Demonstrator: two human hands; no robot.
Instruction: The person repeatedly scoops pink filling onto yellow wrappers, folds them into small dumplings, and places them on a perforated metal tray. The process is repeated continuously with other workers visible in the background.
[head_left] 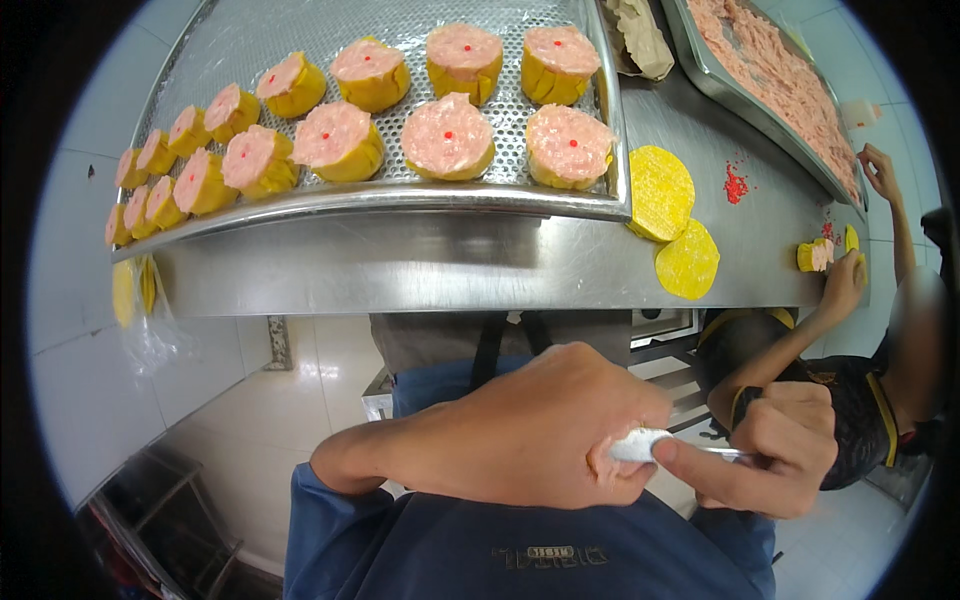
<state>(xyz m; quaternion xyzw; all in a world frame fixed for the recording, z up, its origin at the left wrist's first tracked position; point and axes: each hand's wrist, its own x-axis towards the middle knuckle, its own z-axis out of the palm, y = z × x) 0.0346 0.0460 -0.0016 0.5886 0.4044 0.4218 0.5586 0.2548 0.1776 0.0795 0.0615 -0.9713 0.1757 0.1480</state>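
My left hand (540, 430) is curled into a loose fist in front of my body. Pink meat filling (601, 462) shows in its opening; the dumpling it seems to belong to is otherwise hidden by my fingers. My right hand (765, 455) grips a small metal spoon (632, 446), its whitish, smeared end pressed against the filling. Beyond both hands, rows of yellow-wrapped dumplings (449, 138) topped with pink meat and a red dot stand on a perforated metal tray (520, 203). Round yellow wrappers (687, 260) lie on the table right of that tray.
A deep tray (688, 50) of pink meat lies at far right on the steel table (350, 265). Red bits (735, 185) are scattered nearby. At the right edge, a co-worker's hand (846, 277) handles a dumpling. A plastic bag (150, 310) hangs at left.
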